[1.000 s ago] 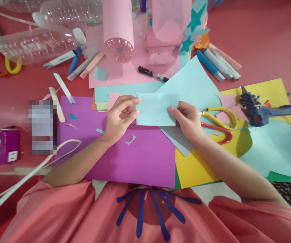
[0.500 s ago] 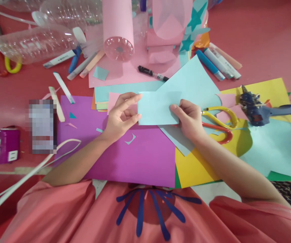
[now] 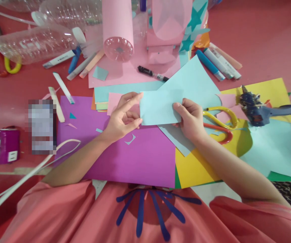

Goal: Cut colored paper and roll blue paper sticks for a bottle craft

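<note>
Between my hands is a rectangle of light blue paper (image 3: 158, 109), lifted over the table sheets. My left hand (image 3: 122, 116) steadies its left edge, index fingertip at the top corner and thumb tip at the bottom one. At the right end, my right hand (image 3: 191, 118) pinches it with the thumb on top; the fingers beneath are partly hidden. Scissors with yellow and red handles (image 3: 228, 136) lie beside my right wrist, their blades out of sight. A purple sheet (image 3: 135, 162) spreads below, and a larger light blue sheet (image 3: 196, 81) lies behind.
A pink-wrapped bottle (image 3: 117, 23) and clear plastic bottles (image 3: 36, 44) are at the back. A glue gun (image 3: 258, 109) rests on yellow paper (image 3: 272, 89) at right. Markers (image 3: 210, 64) and a black pen (image 3: 152, 72) lie behind. Left are a blurred-out phone (image 3: 43, 126), a purple power adapter (image 3: 3, 145) and a white cable (image 3: 16, 185).
The light blue rectangle and my right hand have shifted slightly to the right. My left fingertips have moved a little the same way and stay at its left edge.
</note>
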A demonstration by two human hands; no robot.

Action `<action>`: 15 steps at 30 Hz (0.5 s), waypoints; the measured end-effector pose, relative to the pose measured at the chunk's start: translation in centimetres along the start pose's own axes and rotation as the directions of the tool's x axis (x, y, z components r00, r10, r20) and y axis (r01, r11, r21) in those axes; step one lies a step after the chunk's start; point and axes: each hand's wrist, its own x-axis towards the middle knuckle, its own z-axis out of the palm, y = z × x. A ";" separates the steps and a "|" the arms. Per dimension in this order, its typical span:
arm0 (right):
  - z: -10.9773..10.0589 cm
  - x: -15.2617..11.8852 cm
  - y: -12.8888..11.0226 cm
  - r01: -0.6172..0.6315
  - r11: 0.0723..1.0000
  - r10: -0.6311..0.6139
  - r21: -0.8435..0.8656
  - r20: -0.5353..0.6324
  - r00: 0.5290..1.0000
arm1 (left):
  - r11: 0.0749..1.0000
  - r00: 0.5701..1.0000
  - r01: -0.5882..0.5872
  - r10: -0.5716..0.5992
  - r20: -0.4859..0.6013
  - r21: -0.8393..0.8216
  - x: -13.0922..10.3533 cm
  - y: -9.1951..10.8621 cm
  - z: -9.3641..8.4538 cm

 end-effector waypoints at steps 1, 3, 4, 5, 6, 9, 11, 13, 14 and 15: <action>0.0 0.0 0.0 0.000 1.000 0.000 0.000 -0.001 1.000 | 1.000 1.000 0.005 -0.005 0.002 0.003 0.0 0.0 0.0; 0.0 0.0 0.0 -0.002 1.000 0.002 -0.001 -0.004 1.000 | 1.000 1.000 0.017 -0.018 0.011 0.005 0.0 0.1 -0.1; 0.0 0.0 0.0 -0.004 1.000 0.004 -0.002 -0.007 1.000 | 1.000 1.000 0.024 -0.024 0.017 0.004 0.0 0.1 -0.1; 0.0 0.0 -0.1 -0.006 1.000 0.006 -0.002 -0.009 1.000 | 0.999 0.999 0.032 -0.032 0.021 0.002 0.0 0.2 -0.1; 0.0 0.0 -0.1 -0.006 1.000 0.006 -0.002 -0.009 1.000 | 0.999 0.999 0.039 -0.039 0.025 -0.001 0.0 0.3 -0.1; 0.1 0.0 -0.2 -0.004 1.000 0.004 -0.003 -0.008 1.000 | 0.998 0.998 0.059 -0.058 0.033 -0.012 0.1 0.4 -0.1; 0.1 0.0 -0.2 -0.004 1.000 0.004 -0.002 -0.011 1.000 | 0.997 0.997 0.071 -0.071 0.038 -0.016 0.1 0.6 -0.1; 0.1 0.0 -0.1 -0.002 1.000 0.001 -0.006 -0.011 1.000 | 0.996 0.996 0.084 -0.083 0.041 -0.011 0.1 0.6 -0.1; 0.0 0.0 -0.1 -0.001 1.000 0.001 -0.010 -0.008 1.000 | 0.996 0.995 0.089 -0.089 0.043 -0.005 0.1 0.7 -0.1; 0.0 0.0 0.0 -0.004 1.000 0.004 -0.013 -0.005 1.000 | 0.996 0.995 0.095 -0.095 0.045 0.000 0.1 0.7 -0.1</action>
